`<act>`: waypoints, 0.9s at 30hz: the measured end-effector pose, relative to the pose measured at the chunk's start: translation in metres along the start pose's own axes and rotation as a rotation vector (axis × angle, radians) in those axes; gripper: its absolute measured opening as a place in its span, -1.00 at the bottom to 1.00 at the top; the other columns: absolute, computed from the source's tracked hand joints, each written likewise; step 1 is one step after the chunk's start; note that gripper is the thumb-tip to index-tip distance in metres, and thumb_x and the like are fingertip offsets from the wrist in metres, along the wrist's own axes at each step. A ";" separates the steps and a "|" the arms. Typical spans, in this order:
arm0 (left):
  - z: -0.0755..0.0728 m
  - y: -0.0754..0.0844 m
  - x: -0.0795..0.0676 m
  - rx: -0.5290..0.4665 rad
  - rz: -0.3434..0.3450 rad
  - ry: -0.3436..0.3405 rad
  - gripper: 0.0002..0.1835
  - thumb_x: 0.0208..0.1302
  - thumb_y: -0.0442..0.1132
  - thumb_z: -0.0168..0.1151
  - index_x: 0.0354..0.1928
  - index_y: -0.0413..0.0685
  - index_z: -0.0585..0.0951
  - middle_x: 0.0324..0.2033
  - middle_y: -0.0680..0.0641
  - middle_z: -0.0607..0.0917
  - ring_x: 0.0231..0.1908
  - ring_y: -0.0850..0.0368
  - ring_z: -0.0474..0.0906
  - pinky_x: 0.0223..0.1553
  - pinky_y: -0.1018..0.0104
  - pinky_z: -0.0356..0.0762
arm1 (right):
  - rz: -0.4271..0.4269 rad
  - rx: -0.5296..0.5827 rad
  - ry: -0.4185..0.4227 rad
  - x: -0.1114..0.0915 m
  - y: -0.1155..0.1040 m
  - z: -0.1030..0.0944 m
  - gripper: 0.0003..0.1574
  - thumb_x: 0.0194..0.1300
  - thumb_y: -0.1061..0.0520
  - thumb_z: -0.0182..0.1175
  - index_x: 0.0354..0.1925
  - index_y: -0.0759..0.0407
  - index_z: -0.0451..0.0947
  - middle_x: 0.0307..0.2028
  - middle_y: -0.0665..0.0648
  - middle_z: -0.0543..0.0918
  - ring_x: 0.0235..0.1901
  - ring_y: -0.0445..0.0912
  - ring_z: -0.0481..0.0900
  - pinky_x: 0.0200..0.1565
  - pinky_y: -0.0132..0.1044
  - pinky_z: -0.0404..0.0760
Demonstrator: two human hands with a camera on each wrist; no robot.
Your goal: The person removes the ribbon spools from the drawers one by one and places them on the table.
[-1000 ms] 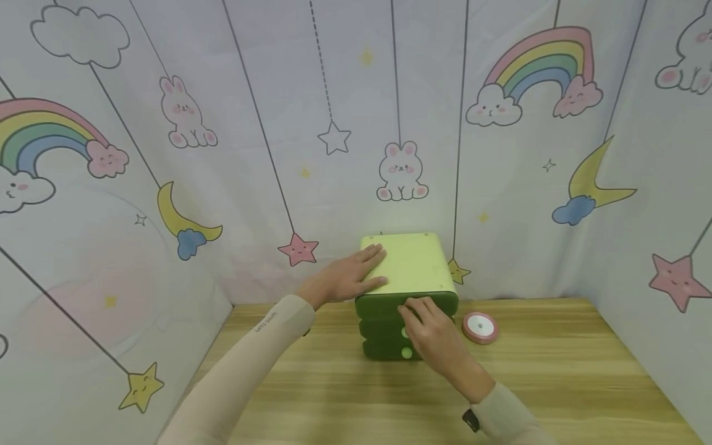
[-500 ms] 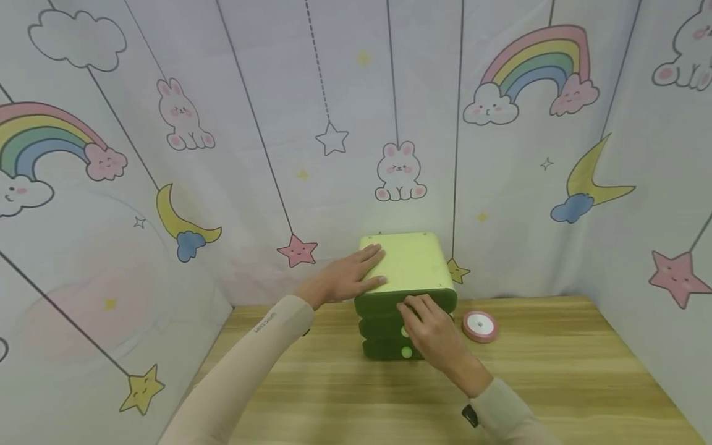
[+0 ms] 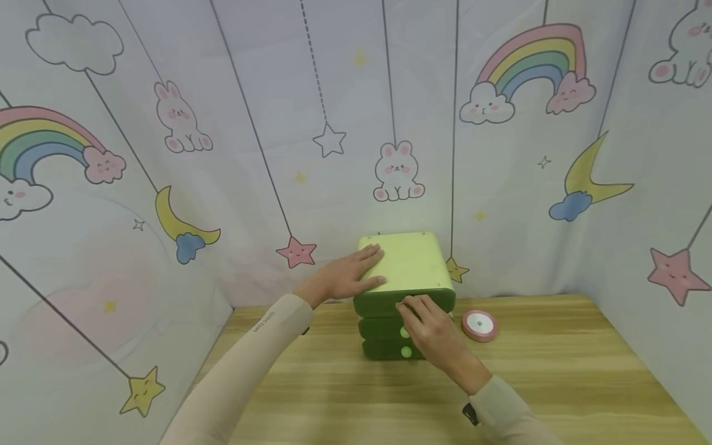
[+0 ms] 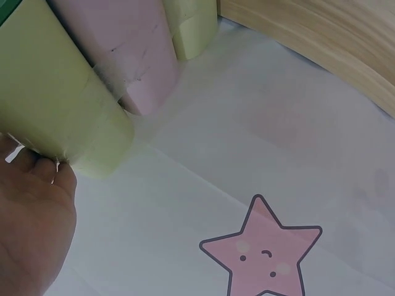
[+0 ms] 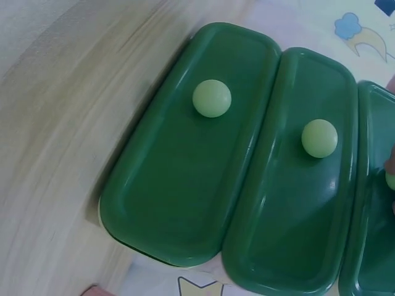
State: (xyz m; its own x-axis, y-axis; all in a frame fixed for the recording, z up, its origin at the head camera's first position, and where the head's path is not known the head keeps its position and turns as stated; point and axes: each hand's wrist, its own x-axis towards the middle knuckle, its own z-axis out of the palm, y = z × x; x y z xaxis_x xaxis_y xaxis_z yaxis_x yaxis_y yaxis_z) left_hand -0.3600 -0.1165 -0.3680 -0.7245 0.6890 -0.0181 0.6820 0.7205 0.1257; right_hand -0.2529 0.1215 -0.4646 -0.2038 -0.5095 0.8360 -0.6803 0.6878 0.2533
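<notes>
A small drawer cabinet with a pale yellow-green top (image 3: pixel 411 259) and three dark green drawer fronts stands against the back cloth. My left hand (image 3: pixel 347 277) lies flat on the left part of that top, fingers spread; in the left wrist view its fingers bend over the edge of the yellow-green side (image 4: pixel 55 92). At the front, my right hand (image 3: pixel 436 337) pinches the round knob (image 5: pixel 391 180) of the top drawer (image 3: pixel 372 304), mostly hidden by the fingers. Below it show the middle knob (image 5: pixel 320 138) and the bottom knob (image 5: pixel 212 98), both light green, their drawers pushed in.
A pink-rimmed spool (image 3: pixel 480 326) with a white face lies on the wooden table (image 3: pixel 334 395), just right of the cabinet. Printed cloth walls (image 3: pixel 250 185) with rabbits, stars and rainbows enclose the back and both sides.
The head view shifts slightly. Both hands keep their places on the cabinet, and the drawers show no clear movement.
</notes>
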 end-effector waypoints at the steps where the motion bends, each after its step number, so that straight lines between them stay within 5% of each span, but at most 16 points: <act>1: 0.000 0.000 0.000 0.001 0.001 0.001 -0.07 0.54 0.48 -0.27 0.72 0.14 -0.09 0.72 0.03 -0.13 0.72 0.08 -0.16 0.66 0.01 0.10 | -0.002 -0.002 0.002 0.000 0.000 0.000 -0.50 0.67 0.19 -0.15 -0.04 0.37 0.73 -0.10 0.25 0.72 -0.15 0.05 0.65 -0.12 -0.23 0.73; 9: -0.001 0.000 0.000 -0.010 -0.003 0.001 -0.05 0.52 0.51 -0.29 0.72 0.16 -0.11 0.72 0.04 -0.14 0.72 0.09 -0.18 0.67 0.02 0.07 | -0.003 -0.025 -0.002 -0.007 0.002 0.006 -0.46 0.69 0.17 -0.21 0.03 0.38 0.70 -0.06 0.27 0.71 -0.12 0.07 0.64 -0.09 -0.22 0.73; 20: 0.001 0.001 -0.003 -0.011 0.002 0.016 -0.06 0.54 0.49 -0.28 0.72 0.14 -0.08 0.72 0.03 -0.11 0.72 0.06 -0.16 0.67 0.01 0.08 | 0.040 -0.018 0.072 -0.013 -0.006 0.007 -0.55 0.64 0.12 -0.05 0.08 0.35 0.70 -0.03 0.34 0.67 -0.16 0.09 0.67 -0.15 -0.17 0.77; 27: 0.003 0.001 -0.003 0.001 -0.003 0.023 -0.07 0.54 0.49 -0.28 0.72 0.15 -0.08 0.72 0.04 -0.11 0.71 0.09 -0.16 0.67 0.03 0.08 | 0.029 0.001 0.135 -0.026 -0.018 0.008 -0.66 0.56 0.17 0.04 -0.13 0.32 0.72 -0.16 0.30 0.68 -0.33 0.03 0.65 -0.33 -0.20 0.71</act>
State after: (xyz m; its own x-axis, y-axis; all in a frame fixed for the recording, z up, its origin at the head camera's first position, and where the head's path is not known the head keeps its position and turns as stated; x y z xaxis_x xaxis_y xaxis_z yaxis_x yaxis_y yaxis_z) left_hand -0.3572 -0.1175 -0.3709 -0.7286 0.6850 0.0038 0.6800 0.7226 0.1246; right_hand -0.2410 0.1185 -0.4946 -0.1270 -0.4150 0.9009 -0.6763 0.7007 0.2275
